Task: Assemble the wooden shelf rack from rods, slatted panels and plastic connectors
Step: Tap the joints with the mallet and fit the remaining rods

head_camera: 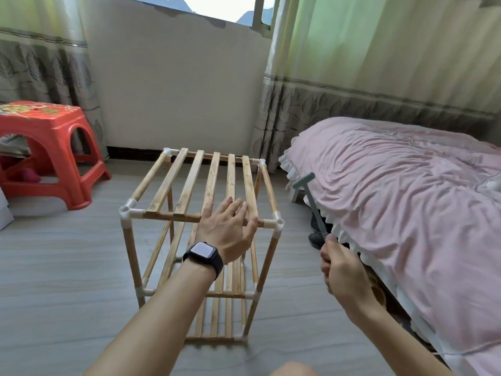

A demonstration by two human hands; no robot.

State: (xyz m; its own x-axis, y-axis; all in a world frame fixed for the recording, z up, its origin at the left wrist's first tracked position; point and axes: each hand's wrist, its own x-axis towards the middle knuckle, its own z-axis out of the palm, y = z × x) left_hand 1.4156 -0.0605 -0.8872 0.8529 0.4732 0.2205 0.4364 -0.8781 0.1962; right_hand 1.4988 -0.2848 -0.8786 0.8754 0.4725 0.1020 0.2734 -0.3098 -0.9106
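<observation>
- The left hand (227,226) lies flat, palm down, on the top panel (189,183) of the rack (206,221). Its fingers are straight and slightly spread, and the fingertips reach across the front rod (173,216) and the two rightmost slats.
- A dark smartwatch (204,255) sits on the left wrist.
- The right hand (343,270) is curled tight around the lower end of the handle of a small grey hammer (303,181). The hammer points up and away, with its head in the air between the rack and the bed (406,202), touching neither.
- The rack stands upright on the grey floor (67,267), in the middle of the view, just in front of the person and near the wall below the window.
- It is made of pale wood rods and flat slats, joined at the corners by white plastic connectors (130,210).
- Three slatted tiers show: top, middle and bottom.
- The top panel has five slats between two side rods.
- Four connectors show at the top corners; more sit at the lower tiers, partly hidden by the left arm.
- Two front uprights are plainly seen; the rear ones show only in part.
- One red plastic stool (48,147) stands well to the left.
</observation>
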